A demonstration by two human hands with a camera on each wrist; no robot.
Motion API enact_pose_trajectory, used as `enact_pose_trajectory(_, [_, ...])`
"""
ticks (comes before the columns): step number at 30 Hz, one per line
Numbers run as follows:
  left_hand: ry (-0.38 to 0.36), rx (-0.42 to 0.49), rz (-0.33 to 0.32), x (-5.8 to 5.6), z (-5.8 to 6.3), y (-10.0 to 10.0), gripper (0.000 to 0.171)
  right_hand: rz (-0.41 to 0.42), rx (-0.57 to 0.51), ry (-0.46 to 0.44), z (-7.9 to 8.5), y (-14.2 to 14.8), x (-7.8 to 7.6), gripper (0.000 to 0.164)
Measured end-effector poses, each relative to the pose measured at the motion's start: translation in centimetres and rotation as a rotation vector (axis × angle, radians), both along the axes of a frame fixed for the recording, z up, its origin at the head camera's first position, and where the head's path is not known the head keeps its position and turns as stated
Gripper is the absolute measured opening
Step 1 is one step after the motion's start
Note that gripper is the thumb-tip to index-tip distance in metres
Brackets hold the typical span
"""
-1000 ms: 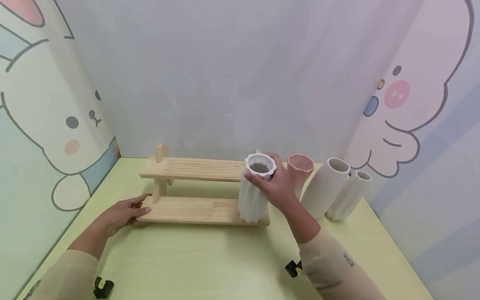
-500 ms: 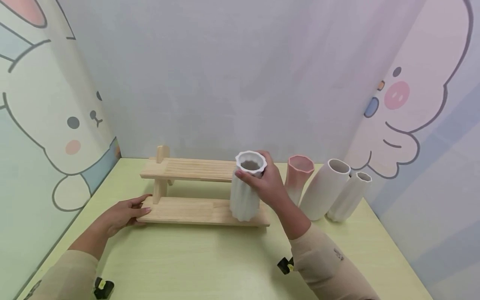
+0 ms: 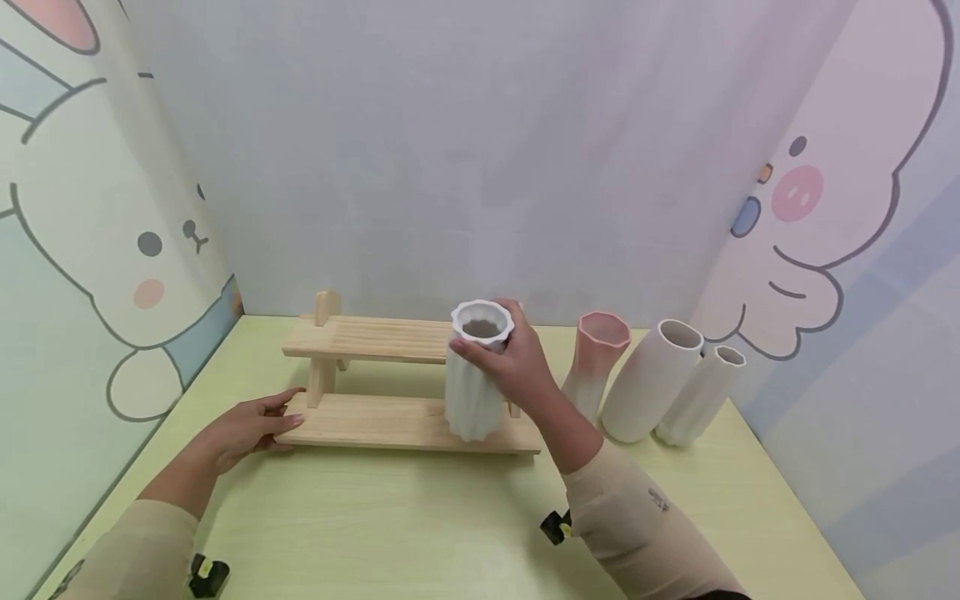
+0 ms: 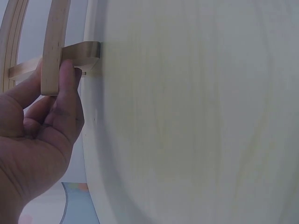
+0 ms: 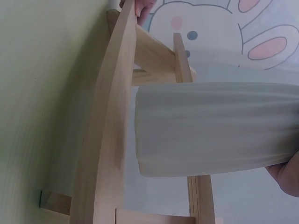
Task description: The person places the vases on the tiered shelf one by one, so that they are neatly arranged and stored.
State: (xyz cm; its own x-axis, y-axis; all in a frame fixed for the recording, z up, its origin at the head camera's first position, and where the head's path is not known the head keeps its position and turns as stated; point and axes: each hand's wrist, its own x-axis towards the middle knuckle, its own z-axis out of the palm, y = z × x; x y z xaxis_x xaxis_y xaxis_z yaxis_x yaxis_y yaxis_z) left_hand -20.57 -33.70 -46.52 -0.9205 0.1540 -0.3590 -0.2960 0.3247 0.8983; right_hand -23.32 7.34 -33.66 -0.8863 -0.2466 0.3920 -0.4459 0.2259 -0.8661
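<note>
A two-tier wooden plant stand (image 3: 360, 419) stands on the table. My left hand (image 3: 243, 433) pinches the left end of its lower board, thumb and fingers on opposite faces in the left wrist view. A white fluted vase (image 3: 474, 396) with a scalloped rim is gripped near the top by my right hand (image 3: 517, 364). It is upright over the right half of the lower board. In the right wrist view a narrow gap shows between the vase base (image 5: 145, 130) and the board (image 5: 110, 126). The vase hides part of the upper board.
Right of the stand are a pink-and-white vase (image 3: 594, 367), a smooth white vase (image 3: 647, 387) and a slimmer white vase (image 3: 697, 404), close together. Behind the pale green table (image 3: 375, 525) is a grey backdrop (image 3: 420, 167); cartoon-printed panels flank both sides.
My right hand has carried the white fluted vase leftward along the lower board, from its right end toward the middle. The left hand and stand have kept their place.
</note>
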Motion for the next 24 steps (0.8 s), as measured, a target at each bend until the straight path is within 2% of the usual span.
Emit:
enact_pose_trajectory(17, [0.001, 0.004, -0.004, 0.0, -0.1, -0.2, 0.084, 0.031, 0.019, 0.013, -0.1, -2.7, -0.8, 0.077])
enact_pose_trajectory(24, [0.004, 0.009, -0.006, 0.0, -0.1, -0.1, 0.083, 0.041, 0.01, 0.003, -0.2, -3.8, -1.1, 0.075])
